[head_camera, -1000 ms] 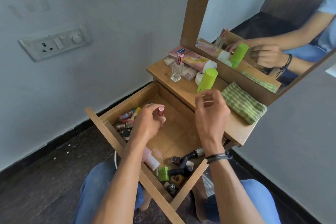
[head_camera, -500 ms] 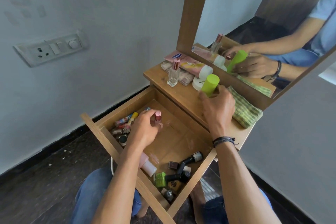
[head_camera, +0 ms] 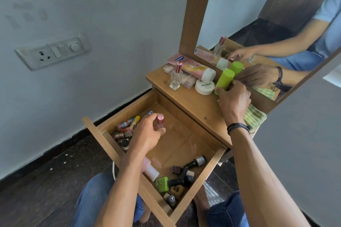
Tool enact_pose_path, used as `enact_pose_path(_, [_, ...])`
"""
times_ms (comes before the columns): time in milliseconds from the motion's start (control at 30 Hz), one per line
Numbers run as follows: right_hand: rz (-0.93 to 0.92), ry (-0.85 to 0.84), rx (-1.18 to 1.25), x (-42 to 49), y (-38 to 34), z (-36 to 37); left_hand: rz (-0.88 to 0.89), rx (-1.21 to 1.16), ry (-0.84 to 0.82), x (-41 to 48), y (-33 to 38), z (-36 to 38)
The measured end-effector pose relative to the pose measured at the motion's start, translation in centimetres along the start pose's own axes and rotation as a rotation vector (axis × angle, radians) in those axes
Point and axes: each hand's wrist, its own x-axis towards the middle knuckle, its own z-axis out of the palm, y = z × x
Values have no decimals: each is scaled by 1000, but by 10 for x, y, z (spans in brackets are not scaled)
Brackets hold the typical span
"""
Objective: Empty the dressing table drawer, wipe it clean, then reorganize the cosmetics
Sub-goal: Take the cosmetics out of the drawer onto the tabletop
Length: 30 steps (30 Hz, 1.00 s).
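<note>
Right hand (head_camera: 233, 97) has advanced to the green bottle (head_camera: 224, 79) and now curls round its base on the tabletop (head_camera: 193, 105), upper right of the drawer (head_camera: 100, 135). Bottle: smooth plastic cylinder, upright (long axis rising away from the palm). Left hand (head_camera: 147, 134) pinches a pink-capped nail polish bottle (head_camera: 160, 122) upright in the drawer.

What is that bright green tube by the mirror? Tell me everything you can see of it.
The green container is a smooth, lime-coloured cylinder with a flat round top, plastic by its look, with no label showing. It leans slightly above the dressing table top, close before the mirror, which reflects it, right beside a white tub marked NAIL POLISH. The right hand grips its lower part, fingers and thumb curled round it, hiding its base.
</note>
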Motion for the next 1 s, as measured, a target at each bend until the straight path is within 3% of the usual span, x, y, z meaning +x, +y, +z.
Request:
enact_pose_path(167, [21,5,41,1,4,1,14,62,0,-2,0,2])
enact_pose_path(300, [60,103,134,-19,4,-7,16,102,20,-4,3,3])
enact_pose_path(467, [-166,195,205,-67,-5,2,2,181,37,-8,8,3])
enact_pose_path(767, [-408,-322,57,-121,15,40,-15,-5,-24,-10,8,-7])
enact_pose_path(1000, [-332,-601,117,-131,25,47,7,-252,-43,-12,10,-25])
